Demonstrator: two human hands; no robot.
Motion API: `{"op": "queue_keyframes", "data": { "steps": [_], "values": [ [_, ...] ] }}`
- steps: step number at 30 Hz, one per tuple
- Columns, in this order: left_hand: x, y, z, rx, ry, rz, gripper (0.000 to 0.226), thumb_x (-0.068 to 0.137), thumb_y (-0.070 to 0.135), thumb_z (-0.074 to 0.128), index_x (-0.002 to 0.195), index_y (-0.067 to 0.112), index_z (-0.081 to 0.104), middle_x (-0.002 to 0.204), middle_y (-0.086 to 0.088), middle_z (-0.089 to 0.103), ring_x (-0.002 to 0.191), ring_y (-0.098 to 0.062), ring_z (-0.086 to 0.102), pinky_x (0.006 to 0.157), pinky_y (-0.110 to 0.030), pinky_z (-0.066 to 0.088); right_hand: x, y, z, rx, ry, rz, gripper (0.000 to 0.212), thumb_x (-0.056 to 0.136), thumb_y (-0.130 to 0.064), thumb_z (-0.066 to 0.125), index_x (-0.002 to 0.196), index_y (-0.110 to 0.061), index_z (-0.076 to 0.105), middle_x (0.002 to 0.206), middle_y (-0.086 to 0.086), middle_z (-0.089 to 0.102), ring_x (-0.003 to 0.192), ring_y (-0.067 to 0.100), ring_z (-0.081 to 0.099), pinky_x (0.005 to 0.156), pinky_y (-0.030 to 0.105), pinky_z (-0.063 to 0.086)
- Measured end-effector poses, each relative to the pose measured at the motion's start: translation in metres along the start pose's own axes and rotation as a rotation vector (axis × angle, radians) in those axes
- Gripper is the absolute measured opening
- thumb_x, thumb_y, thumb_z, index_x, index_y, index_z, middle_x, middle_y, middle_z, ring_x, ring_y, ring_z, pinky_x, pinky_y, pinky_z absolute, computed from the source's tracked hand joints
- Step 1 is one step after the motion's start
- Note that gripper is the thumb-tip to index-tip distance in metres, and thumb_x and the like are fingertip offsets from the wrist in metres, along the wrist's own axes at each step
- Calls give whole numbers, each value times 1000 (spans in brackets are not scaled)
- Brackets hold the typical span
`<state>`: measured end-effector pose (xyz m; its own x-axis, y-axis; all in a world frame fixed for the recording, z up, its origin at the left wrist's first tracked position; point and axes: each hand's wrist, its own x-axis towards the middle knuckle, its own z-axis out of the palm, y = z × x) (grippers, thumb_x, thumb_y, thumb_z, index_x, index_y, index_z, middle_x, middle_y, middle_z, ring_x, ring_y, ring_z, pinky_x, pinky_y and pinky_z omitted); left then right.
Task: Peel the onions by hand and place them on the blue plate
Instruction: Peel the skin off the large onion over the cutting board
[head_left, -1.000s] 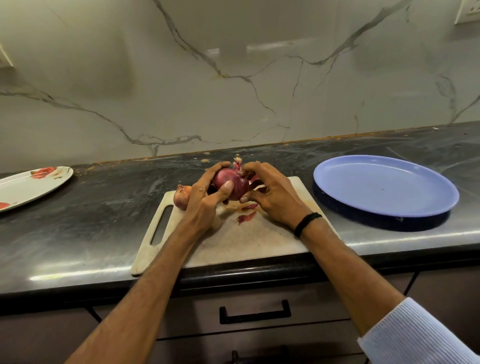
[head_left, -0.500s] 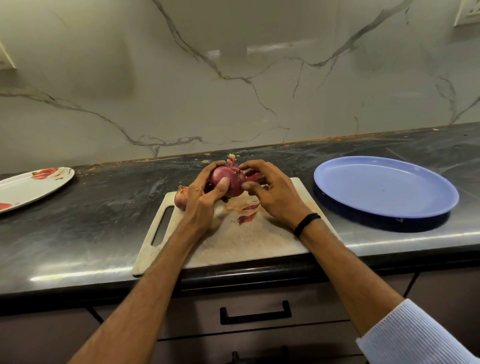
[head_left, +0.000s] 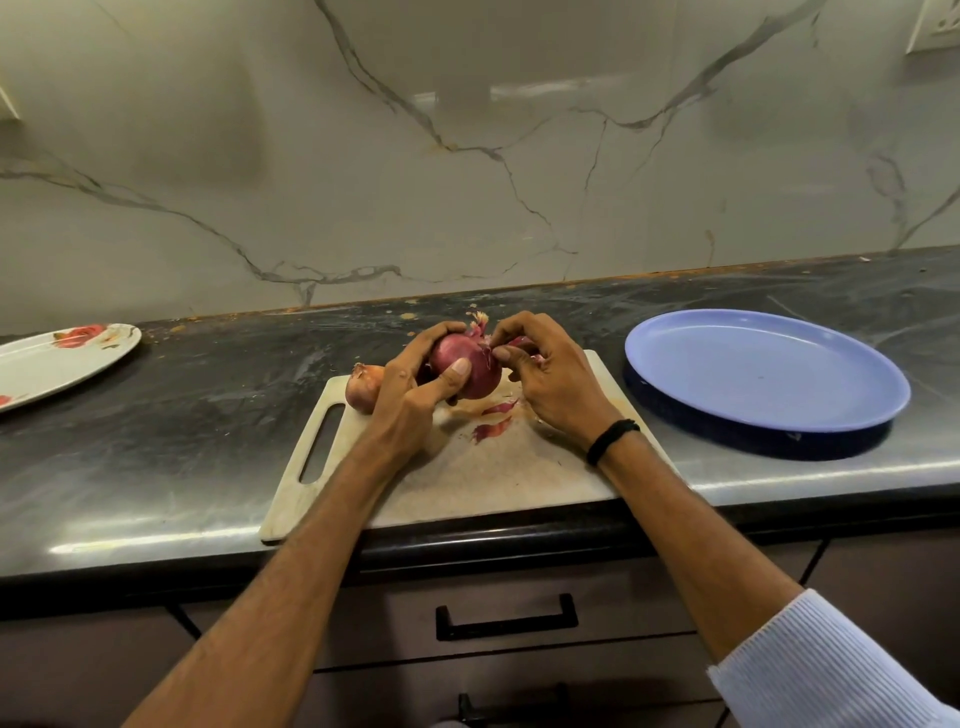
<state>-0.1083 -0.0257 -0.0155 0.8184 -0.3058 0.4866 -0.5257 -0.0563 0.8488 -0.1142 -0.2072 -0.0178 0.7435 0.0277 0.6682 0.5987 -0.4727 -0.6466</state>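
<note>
Barely started tbh. My left hand (head_left: 410, 395) grips the red onion (head_left: 467, 371) just above the cutting board (head_left: 467, 478), and my right hand (head_left: 550, 384) pinches loose skin near its tufted top. Most of the skin looks still on. A few peel scraps (head_left: 491, 428) lie under my hands. A second onion (head_left: 363, 387) waits unpeeled, touching my left hand. No onion has reached the blue plate (head_left: 763, 371) off past my right hand. Versus a second ago, my right fingers have crept up from the onion's side toward the tuft.

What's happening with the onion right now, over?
Left hand grips red onion. Right hand pinches its skin. Second onion lies on board. Nothing between board and blue plate.
</note>
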Motion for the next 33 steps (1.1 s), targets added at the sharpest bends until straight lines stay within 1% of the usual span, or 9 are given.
{"op": "queue_keyframes", "data": {
  "steps": [6,10,12,14,19,24,27,29,33],
  "values": [
    [-1,1,0,-5,-20,-10,40,85,29,61,124,25,56,125,-6,54,106,-18,60,75,-17,56,0,1,2,-98,-25,-32,10,98,-6,54,101,-11,62,100,-2,54,90,12,55,77,22,52],
    [-2,3,2,-28,-40,-24,43,84,28,61,126,23,54,123,-3,54,105,-18,60,75,-16,56,0,2,1,-150,-72,-61,15,99,0,48,103,-6,61,100,6,52,86,9,49,74,7,44],
    [-2,3,2,-25,-44,-24,46,84,28,62,128,19,54,123,-4,55,104,-14,62,75,-16,56,0,2,2,-168,-89,-63,16,98,2,46,103,-4,60,100,6,50,85,10,48,75,5,42],
    [-2,2,2,-30,-44,-28,48,84,27,62,130,16,54,124,-4,56,103,-9,63,75,-16,56,0,2,3,-175,-100,-64,17,98,4,44,101,-4,58,99,6,49,85,13,48,74,9,45],
    [-2,3,3,-37,-14,-29,45,85,29,60,128,17,55,121,-3,55,101,-15,63,71,-17,57,1,3,3,-163,-90,-55,22,96,9,39,97,-7,55,98,10,50,86,24,53,73,28,56],
    [1,-1,0,-103,77,-63,44,86,31,58,128,16,57,124,-7,56,106,-25,63,70,-25,58,0,-5,-1,36,-42,56,19,100,4,39,100,-12,50,102,6,55,90,19,60,75,26,58],
    [2,-5,-2,-135,94,-82,41,87,30,58,126,19,59,125,-7,57,109,-28,63,75,-30,60,0,-5,-1,77,-40,55,26,99,3,46,115,-16,54,110,4,56,97,15,62,76,26,59],
    [2,-4,-1,-105,79,-70,44,86,30,58,128,16,58,125,-7,58,107,-26,64,73,-28,59,0,-5,-1,65,-47,32,30,98,0,51,121,-18,55,115,4,55,100,14,60,78,23,58],
    [3,-5,-1,-59,45,-50,45,87,32,58,128,16,57,124,-9,57,103,-21,65,70,-23,57,0,-3,0,8,-27,-15,21,97,-5,57,113,-18,61,112,1,55,99,15,59,82,25,56]
  ]
}}
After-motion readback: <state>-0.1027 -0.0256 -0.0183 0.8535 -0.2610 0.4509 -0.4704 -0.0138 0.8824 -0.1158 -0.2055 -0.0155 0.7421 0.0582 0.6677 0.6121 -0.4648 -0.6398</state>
